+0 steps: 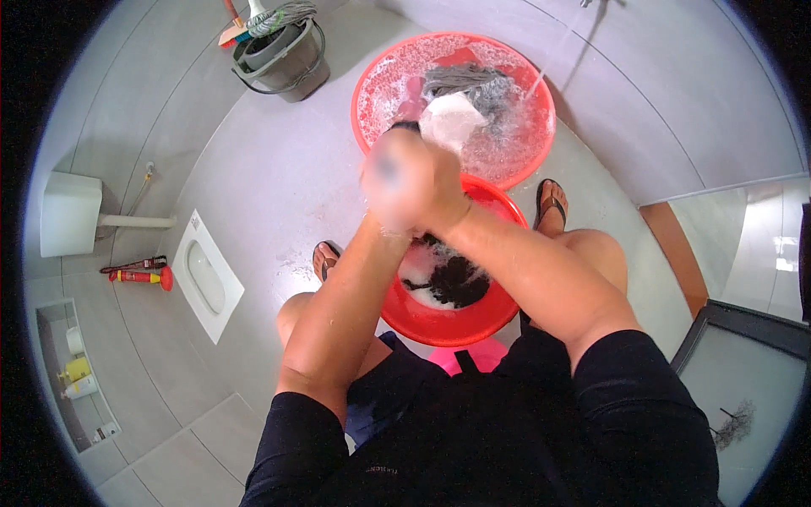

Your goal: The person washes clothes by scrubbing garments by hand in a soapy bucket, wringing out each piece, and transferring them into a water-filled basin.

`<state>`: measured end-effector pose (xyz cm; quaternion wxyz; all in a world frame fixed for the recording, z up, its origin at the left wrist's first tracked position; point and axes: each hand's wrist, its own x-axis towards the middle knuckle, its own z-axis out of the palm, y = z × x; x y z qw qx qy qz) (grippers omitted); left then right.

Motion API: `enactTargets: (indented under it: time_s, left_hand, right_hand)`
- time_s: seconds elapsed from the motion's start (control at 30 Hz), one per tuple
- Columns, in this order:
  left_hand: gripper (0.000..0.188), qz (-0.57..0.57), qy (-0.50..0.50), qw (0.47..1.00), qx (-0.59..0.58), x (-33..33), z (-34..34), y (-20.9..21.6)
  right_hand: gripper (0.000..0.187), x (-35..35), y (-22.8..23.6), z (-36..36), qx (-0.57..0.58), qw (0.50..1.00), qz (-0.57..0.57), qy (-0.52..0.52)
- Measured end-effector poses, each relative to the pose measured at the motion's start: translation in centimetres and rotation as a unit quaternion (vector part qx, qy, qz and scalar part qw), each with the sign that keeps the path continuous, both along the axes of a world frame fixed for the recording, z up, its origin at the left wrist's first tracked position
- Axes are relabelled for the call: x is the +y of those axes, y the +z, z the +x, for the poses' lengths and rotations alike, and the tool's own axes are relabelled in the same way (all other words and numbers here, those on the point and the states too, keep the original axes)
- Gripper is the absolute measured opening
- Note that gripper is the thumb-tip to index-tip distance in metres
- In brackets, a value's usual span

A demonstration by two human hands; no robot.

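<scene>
My left hand [391, 182] and my right hand [443, 190] are clasped together above the near basin, both closed. A bit of black cloth [405, 126] sticks out at their far side; the rest of it is hidden in the grip. Part of the hands is blurred. Below them stands a red basin [448, 328] with dark wet cloth [458, 280] and suds in it. Beyond it, a larger red basin [359, 110] holds foamy water, a grey cloth [460, 80], a white cloth [452, 120] and some red cloth [460, 57].
Water runs from a wall tap [585, 3] into the large basin. A grey bucket [296, 76] with a mop [283, 17] and a brush [235, 35] stands at the far left. Left are a squat toilet [232, 313] and a plunger [139, 277]. My sandalled feet flank the near basin.
</scene>
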<state>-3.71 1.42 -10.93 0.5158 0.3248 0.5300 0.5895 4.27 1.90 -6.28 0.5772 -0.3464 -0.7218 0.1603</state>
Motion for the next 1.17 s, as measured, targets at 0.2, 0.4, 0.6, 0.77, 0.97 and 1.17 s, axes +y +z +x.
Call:
enactTargets:
  time_s: [0.2,0.4,0.6,0.77,0.97,1.17]
  left_hand:
    - [0.023,0.122,-0.045,0.905,-0.406,-0.4,-3.7,-5.6]
    - [0.065,-0.132,-0.06,0.948,-0.282,-1.0,2.3,5.8]
    - [0.046,-0.052,-0.064,0.977,-0.195,0.4,-3.4,7.5]
    - [0.045,0.099,-0.043,0.947,-0.303,0.5,-6.1,9.8]
    - [0.026,-0.048,0.101,0.969,-0.218,2.2,-6.8,6.9]
    - [0.028,0.007,-0.169,0.918,-0.358,2.1,-5.5,-1.4]
  right_hand:
    - [0.023,-0.6,1.8,-1.5,0.015,0.996,-0.08,0.027]
    - [0.042,5.8,-0.2,2.2,-0.031,0.987,-0.154,0.033]
    - [0.071,3.8,0.2,3.8,0.105,0.874,-0.344,0.327]
    - [0.051,3.8,-1.9,6.2,-0.325,0.817,-0.428,0.208]
    - [0.063,2.2,4.1,6.3,0.153,0.849,-0.387,0.327]
    - [0.026,-3.0,4.3,-0.3,-0.115,0.978,-0.009,0.173]
